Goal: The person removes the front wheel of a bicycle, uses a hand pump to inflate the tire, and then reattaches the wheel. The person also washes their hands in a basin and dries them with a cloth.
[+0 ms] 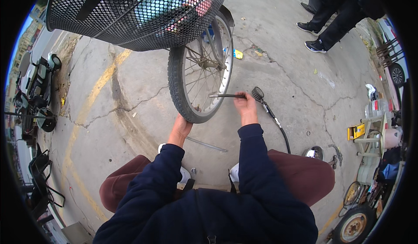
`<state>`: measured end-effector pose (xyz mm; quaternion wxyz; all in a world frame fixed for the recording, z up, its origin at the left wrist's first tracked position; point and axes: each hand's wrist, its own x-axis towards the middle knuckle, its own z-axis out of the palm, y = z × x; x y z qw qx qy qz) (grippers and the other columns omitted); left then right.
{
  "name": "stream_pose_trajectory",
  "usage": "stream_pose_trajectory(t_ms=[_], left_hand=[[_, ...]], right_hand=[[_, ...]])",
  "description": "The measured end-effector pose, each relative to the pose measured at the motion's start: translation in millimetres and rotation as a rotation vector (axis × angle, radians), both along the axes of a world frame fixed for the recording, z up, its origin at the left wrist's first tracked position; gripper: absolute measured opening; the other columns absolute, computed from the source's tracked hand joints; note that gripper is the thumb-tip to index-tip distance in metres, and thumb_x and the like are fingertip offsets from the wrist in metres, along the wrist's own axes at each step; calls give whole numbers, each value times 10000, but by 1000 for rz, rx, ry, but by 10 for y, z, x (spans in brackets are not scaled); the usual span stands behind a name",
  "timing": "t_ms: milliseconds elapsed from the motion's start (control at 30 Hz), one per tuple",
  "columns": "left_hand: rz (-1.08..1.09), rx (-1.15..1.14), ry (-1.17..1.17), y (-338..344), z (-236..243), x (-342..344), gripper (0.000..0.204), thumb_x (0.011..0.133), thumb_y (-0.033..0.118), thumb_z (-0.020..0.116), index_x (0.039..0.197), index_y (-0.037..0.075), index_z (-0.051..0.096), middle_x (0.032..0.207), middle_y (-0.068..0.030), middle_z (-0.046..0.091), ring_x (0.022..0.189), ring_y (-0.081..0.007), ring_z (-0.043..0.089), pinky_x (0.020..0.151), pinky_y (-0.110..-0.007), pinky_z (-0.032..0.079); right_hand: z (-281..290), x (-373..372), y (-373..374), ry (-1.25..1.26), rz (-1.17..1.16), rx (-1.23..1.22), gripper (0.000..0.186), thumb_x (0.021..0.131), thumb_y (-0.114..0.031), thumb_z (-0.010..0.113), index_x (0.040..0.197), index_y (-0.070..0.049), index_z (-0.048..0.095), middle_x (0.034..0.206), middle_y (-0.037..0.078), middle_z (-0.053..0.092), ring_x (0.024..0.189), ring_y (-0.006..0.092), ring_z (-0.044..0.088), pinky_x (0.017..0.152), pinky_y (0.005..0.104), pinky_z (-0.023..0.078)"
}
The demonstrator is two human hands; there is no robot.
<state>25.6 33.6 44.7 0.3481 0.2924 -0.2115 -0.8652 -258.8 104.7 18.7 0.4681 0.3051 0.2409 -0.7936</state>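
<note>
My left hand (180, 126) grips the lower edge of the bicycle tyre (176, 87), fingers mostly hidden behind it. My right hand (245, 104) has its fingers closed on a black air hose (228, 95), whose metal end (214, 96) reaches to the wheel's rim, where the valve would be; I cannot make out the connection. A round pressure gauge (257, 93) with a handle and black hose (283, 135) is just right of that hand. A mesh basket (117, 13) holding colourful items overhangs the wheel. A thin metal rod (207, 145) lies on the ground below the wheel.
Two people's dark-trousered legs (326, 35) stand upper right. At right are a cluttered stand (370, 139), a yellow box (356, 131), a metal bowl (313, 153) and a loose wheel (353, 225). A scooter (41, 96) and dark chair-like frame (41, 178) are at left on cracked concrete.
</note>
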Motion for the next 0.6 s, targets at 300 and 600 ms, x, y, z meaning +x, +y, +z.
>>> stream_pose_trajectory(t_ms=[300,600], left_hand=[[-68,-308,32,249,232,303,735,836,363,775,1390,11,445,1360,-105,533,1351,-247,402,1163,-388,266],[9,-457,-379,263,641,193,584,771,92,821,1265,9,520,1168,-60,622,1070,-164,582,958,-316,456]], right_hand=[[599,1033,-20,74,203,-323,166,1000,-174,544,1059,-19,530,1139,131,592,1180,286,534,1087,543,404],[655,1156,-9,491,454,-209,168,973,-223,624,1062,-91,571,1050,50,665,982,183,599,845,393,483]])
